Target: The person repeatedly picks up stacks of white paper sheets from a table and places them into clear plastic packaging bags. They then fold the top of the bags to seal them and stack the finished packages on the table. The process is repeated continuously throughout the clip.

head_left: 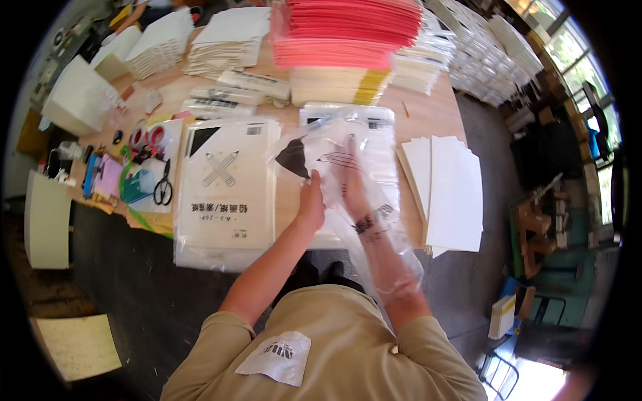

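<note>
- Your right hand (354, 180) is pushed inside a clear plastic bag (364, 220), fingers flat and stretched out; the bag sleeves your forearm almost to the elbow.
- Your left hand (311, 200) is pinched shut on the bag's edge just beside the right hand, the two hands close together.
- The bag lies over a white sketch pad (374, 134) with a black corner and a crossed-pencil drawing, which sits on the wooden table (435, 110) straight in front of you.
- To the left of it lies a stack of bagged pads (224, 194) of the same kind, hanging over the table's near edge.
- To the right, near the table's corner, is a pile of plain white sheets (451, 194), well apart from your hands.
- At the far side rises a tall pink stack (344, 33) with cream-coloured stacks (338, 83) under and beside it, and more white stacks (227, 40) to the left.
- The table's left end is cluttered: black-handled scissors (162, 187), rolls of red tape (147, 137), small coloured items.
- The floor (134, 281) is dark; rows of white stacks (495, 53) run along the far right, by bright windows (568, 47).
- A cream panel (47, 220) stands at the left.
</note>
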`<state>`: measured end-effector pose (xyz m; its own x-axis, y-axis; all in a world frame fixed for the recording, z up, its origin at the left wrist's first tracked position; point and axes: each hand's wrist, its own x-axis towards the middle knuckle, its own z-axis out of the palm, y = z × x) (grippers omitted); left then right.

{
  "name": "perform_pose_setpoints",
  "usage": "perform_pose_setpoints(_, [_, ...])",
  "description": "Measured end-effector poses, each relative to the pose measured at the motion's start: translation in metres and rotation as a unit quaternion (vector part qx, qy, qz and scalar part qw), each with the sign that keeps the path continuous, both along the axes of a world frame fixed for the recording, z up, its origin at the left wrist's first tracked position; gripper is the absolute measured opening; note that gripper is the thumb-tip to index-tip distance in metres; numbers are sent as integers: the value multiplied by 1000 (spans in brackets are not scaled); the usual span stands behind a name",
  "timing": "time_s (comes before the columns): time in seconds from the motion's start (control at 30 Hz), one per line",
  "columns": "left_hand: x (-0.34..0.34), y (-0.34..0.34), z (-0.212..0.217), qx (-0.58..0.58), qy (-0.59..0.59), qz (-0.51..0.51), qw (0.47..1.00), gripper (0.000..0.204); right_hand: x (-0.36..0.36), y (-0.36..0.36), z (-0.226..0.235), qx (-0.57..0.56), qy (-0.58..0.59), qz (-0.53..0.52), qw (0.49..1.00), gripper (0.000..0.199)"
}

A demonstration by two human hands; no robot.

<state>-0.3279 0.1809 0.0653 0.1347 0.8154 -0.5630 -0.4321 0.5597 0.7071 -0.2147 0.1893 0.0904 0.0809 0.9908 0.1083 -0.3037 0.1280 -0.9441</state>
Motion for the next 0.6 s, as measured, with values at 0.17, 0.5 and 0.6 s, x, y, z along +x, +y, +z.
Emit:
perform_pose_setpoints(0.17, [-1, 60, -28, -4, 11, 32, 999, 56, 32, -8, -52, -66, -448, -10, 891, 59])
perform_pose_setpoints(0.5, [-10, 121, -85, -1, 83, 36, 996, 57, 48, -157, -21, -95, -376, -76, 919, 70])
perform_pose_setpoints(0.6, [-6, 123, -73, -20, 122, -8, 992, 54, 72, -196, -23, -64, -618, -51, 782, 68])
